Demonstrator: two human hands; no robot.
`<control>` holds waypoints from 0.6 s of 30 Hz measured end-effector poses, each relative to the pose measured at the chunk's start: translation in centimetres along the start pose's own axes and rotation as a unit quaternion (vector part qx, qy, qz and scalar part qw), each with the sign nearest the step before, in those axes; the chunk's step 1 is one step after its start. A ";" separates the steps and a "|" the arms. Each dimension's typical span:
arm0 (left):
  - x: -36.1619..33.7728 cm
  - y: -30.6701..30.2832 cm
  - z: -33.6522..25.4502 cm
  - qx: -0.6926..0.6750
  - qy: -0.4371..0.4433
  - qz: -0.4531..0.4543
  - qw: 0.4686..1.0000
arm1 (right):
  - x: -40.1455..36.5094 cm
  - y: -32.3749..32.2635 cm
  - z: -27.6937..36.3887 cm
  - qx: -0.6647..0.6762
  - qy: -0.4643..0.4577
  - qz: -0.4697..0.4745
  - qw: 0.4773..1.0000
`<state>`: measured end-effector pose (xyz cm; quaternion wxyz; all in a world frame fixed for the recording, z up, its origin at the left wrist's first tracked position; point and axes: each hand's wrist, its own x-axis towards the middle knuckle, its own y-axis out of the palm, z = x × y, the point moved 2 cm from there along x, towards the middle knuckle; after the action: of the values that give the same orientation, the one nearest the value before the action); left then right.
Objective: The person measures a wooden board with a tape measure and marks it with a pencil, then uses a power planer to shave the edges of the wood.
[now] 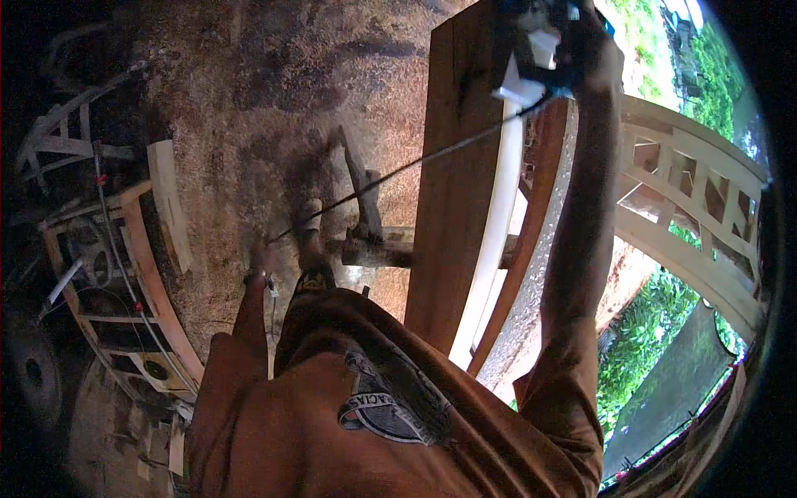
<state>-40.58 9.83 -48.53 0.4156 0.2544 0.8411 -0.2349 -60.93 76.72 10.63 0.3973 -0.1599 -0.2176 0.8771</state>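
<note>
At the top right, my right hand (599,60) is closed on a blue-and-dark corded power tool (564,75). Blur hides the tool's exact kind; pale white patches show on its side. It is at the far end of a thick wooden beam (455,183), over or against its upper face. A black cord (415,164) stretches from the tool down and left across the view. Low beside my leg, my left hand (261,256) seems closed round the cord's other stretch; its fingers are small and dim.
A wooden support (378,251) stands under the beam. To the left, a wooden frame (141,266) and a pale board (169,207) lie on the stained floor (224,100). At right are a curved slatted wooden piece (693,178) and green plants (647,332).
</note>
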 end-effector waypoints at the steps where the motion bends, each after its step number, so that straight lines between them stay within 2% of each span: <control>1: 0.1 0.0 -0.1 0.029 -0.003 0.001 1.000 | 0.4 1.0 1.8 0.032 0.002 0.003 0.999; 2: -1.0 0.2 -2.3 0.093 0.022 -0.014 0.995 | 1.0 1.6 2.6 0.065 0.003 0.005 0.998; 4: -5.6 0.3 -11.1 0.244 0.109 -0.056 0.962 | 4.5 2.0 1.5 0.122 0.008 -0.017 0.992; 5: -7.3 -0.2 -14.0 0.244 0.127 -0.062 0.959 | 7.0 0.6 -0.9 0.178 0.024 0.039 0.983; 6: -8.5 -0.9 -15.6 0.218 0.138 -0.062 0.964 | 5.0 1.3 -0.3 0.013 -0.077 -0.050 0.996; 8: -10.2 -3.1 -15.8 -0.048 0.110 -0.028 0.992 | 1.1 -0.9 -3.8 -0.008 -0.103 -0.034 0.994; 9: -11.1 -4.2 -15.7 -0.064 0.100 -0.042 0.992 | -2.0 -1.6 -4.7 -0.020 -0.117 -0.027 0.993; 10: -11.8 -5.3 -15.5 -0.080 0.092 -0.055 0.991 | -6.0 -3.4 -6.0 0.024 -0.056 -0.027 0.998; 12: -13.3 -7.3 -16.1 0.101 0.067 -0.117 0.986 | -16.1 -5.8 -5.5 0.115 0.065 -0.043 0.990; 14: -13.7 -9.4 -15.3 0.236 0.002 -0.103 0.966 | -26.2 -8.7 -7.8 0.110 0.092 -0.051 0.988; 15: -13.5 -10.4 -14.3 0.268 -0.008 -0.093 0.959 | -31.4 -10.2 -9.4 0.127 0.128 -0.052 0.982; 16: -13.3 -11.5 -13.3 0.300 -0.017 -0.083 0.950 | -35.4 -11.5 -9.6 0.090 0.127 -0.044 0.987; 17: -12.5 -11.5 -11.4 0.305 0.005 -0.087 0.948 | -39.7 -13.3 -12.9 0.080 0.113 -0.058 0.989; 18: -12.0 -10.9 -10.4 0.310 0.027 -0.091 0.946 | -42.0 -13.5 -11.4 0.060 0.122 -0.037 0.990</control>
<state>-47.10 5.02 -31.10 0.2708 0.2992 0.7572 -0.5136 -20.69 55.36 12.31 0.4621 -0.2338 -0.1205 0.8469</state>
